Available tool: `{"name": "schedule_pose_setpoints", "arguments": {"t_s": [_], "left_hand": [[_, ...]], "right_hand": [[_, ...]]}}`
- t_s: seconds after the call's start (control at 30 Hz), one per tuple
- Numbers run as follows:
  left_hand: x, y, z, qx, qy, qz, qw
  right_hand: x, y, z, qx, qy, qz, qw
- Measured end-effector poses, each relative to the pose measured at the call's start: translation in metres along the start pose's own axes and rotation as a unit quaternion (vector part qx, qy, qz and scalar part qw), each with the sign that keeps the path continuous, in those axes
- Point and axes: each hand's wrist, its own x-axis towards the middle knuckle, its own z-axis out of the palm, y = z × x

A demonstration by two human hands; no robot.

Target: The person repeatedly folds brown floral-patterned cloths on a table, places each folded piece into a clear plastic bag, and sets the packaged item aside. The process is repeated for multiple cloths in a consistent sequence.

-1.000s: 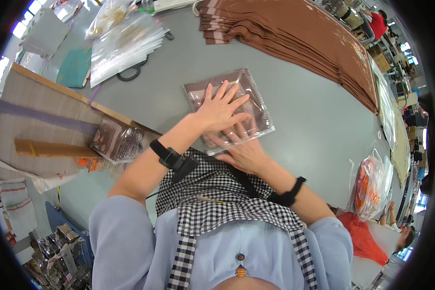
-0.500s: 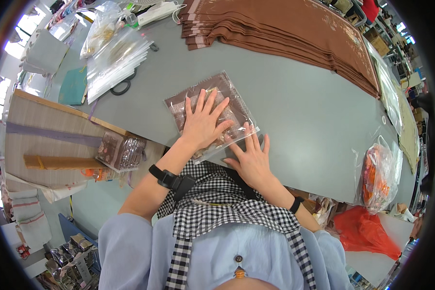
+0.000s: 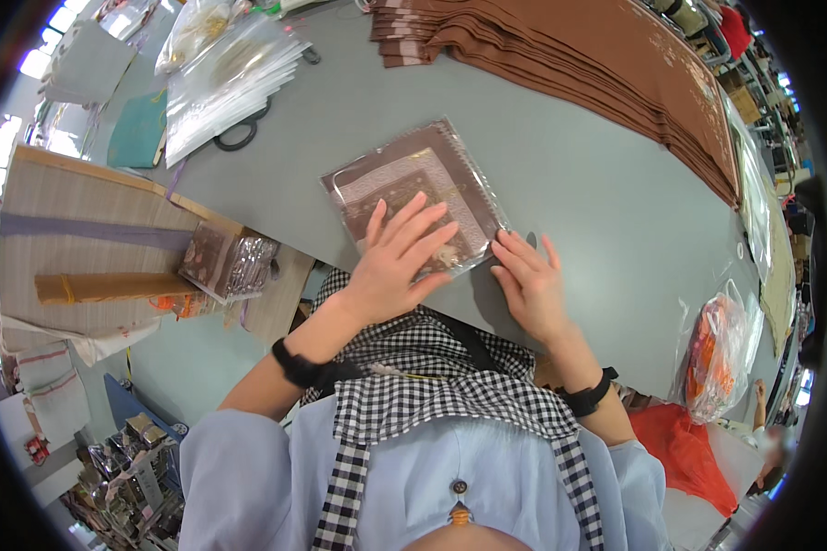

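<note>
A square clear plastic bag (image 3: 413, 161) with folded brown patterned cloth inside lies on the grey table. My left hand (image 3: 395, 253) rests across its near left part, fingers spread and stretched out. At the bag's right corner is my right hand (image 3: 535, 289). Its fingertips touch the edge there, while its thumb stands apart from them. The bag's near edge is partly hidden under my left hand and wrist.
Brown cloths (image 3: 560, 64) lie stacked at the far right. Clear bags (image 3: 230, 92), black-handled scissors (image 3: 239, 138) and a teal booklet (image 3: 138, 133) are at the far left. Packaged cloths (image 3: 225, 262) sit on a wooden shelf at left. A filled plastic bag (image 3: 715, 354) lies at right.
My left hand has slid toward me over the bag, uncovering more of the cloth. My right hand has shifted right to the bag's corner. The whitish strip along the near edge no longer shows.
</note>
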Motion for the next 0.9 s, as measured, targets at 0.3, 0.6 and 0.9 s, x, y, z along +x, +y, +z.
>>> {"name": "schedule_pose_setpoints", "arguments": {"t_s": [0.3,0.6,0.9], "left_hand": [[-0.07,0.006,-0.033,-0.432,-0.127,-0.415,0.791],[-0.084,-0.004,0.007,-0.499,-0.027,-0.322,0.804],[-0.08,-0.022,-0.109,-0.015,-0.059,-0.294,0.954]], "right_hand": [[0.016,-0.057,0.041,0.067,-0.04,-0.305,0.949],[0.023,-0.06,0.056,0.011,-0.001,-0.354,0.935],[0.006,-0.032,0.0,0.03,0.009,-0.266,0.963]]}}
